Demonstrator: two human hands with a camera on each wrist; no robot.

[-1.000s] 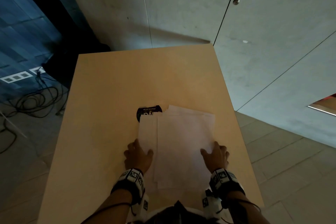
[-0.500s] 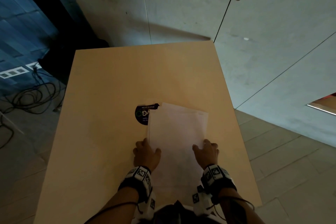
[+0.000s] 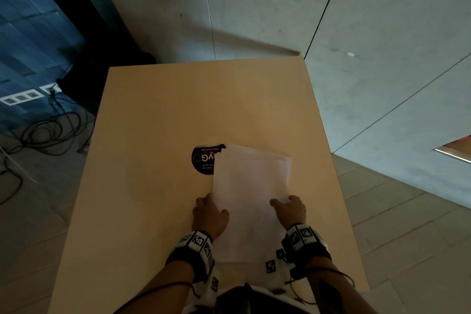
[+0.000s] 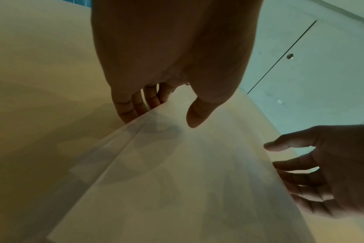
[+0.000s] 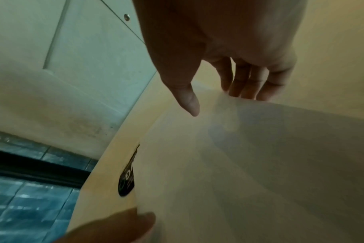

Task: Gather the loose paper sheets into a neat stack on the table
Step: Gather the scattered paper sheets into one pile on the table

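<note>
On table (image 3: 158,135) | L hand (image 3: 210,214) + R hand (image 3: 290,209) press paper stack (image 3: 251,186) sides

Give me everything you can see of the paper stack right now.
The paper stack is thin, plain white sheets on the wooden table, near its front edge and slightly turned. The long sides look almost flush; at the far right corner a few sheet edges sit offset. Its far left corner covers part of a dark round sticker. The left hand and right hand touch opposite long edges.
</note>
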